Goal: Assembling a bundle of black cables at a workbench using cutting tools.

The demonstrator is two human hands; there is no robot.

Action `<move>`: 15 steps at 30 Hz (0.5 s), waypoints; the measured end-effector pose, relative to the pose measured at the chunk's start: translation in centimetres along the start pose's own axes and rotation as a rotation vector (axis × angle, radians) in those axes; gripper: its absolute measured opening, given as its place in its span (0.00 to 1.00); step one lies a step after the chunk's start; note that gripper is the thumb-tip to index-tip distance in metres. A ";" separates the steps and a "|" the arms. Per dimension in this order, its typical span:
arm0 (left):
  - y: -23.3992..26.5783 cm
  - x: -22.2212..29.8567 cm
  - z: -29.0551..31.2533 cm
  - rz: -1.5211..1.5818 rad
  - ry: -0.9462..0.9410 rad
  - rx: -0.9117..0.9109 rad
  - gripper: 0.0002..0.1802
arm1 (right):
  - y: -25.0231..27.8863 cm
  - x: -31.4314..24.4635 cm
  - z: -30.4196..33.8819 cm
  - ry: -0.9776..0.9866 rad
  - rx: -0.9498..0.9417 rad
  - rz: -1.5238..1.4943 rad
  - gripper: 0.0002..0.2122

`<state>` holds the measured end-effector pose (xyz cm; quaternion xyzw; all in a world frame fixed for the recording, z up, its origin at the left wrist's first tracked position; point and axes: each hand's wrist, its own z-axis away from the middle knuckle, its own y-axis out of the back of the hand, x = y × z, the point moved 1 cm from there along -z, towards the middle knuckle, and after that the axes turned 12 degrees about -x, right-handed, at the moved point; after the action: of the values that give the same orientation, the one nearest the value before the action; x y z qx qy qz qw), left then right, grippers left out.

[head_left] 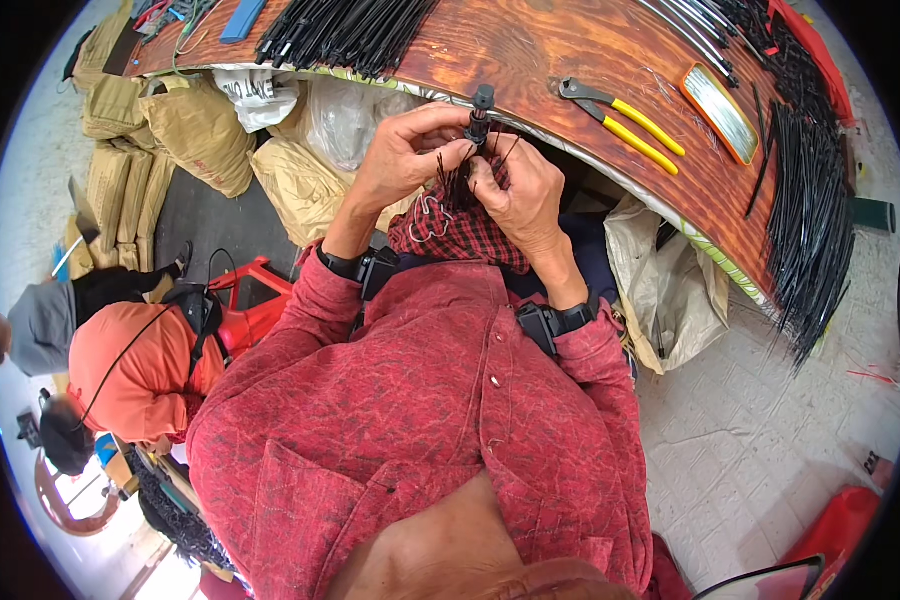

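Observation:
My left hand (pixel 407 152) is closed around a short black cylindrical piece (pixel 480 112), held upright near the table's edge with its knobbed end up. Thin black strands (pixel 454 187) hang below the piece, between my hands. My right hand (pixel 523 192) is pinched close beside it, with thin dark strands sticking out by its fingers. Exactly which strand the right fingers grip is partly hidden. Both hands are over a red and black checked cloth (pixel 495 243) in my lap. Each wrist carries a black strapped device.
On the curved wooden table (pixel 500 45) lie yellow-handled cutting pliers (pixel 650 128), an orange-rimmed rectangular item (pixel 720 112), and bundles of black rods (pixel 340 35) left and right. Brown sacks (pixel 198 135) stand at left. A pale bag (pixel 670 290) hangs by the edge. Another person (pixel 135 370) sits at left.

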<state>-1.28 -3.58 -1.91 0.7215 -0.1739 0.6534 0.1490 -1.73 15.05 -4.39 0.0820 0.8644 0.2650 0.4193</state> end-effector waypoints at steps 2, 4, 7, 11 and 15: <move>0.0 -0.2 0.0 -0.004 -0.001 0.026 0.18 | -0.2 0.0 -0.1 -0.021 -0.009 0.021 0.09; -0.1 -0.6 -0.1 0.012 0.004 0.066 0.18 | -0.4 -0.1 -0.3 -0.027 -0.004 0.054 0.09; -0.1 -1.3 0.0 0.000 -0.014 0.116 0.18 | -0.3 -0.4 -0.6 -0.007 0.011 0.051 0.08; -0.3 -0.7 0.2 -0.048 -0.033 0.110 0.19 | -0.4 -0.3 -0.6 -0.002 0.017 0.046 0.07; -0.3 -0.8 0.4 -0.024 -0.005 0.161 0.17 | -0.6 -0.2 -0.8 -0.009 -0.004 0.047 0.07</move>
<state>-0.89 -3.38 -2.78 0.7348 -0.1122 0.6618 0.0978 -2.12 14.16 -4.15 0.1025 0.8598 0.2762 0.4171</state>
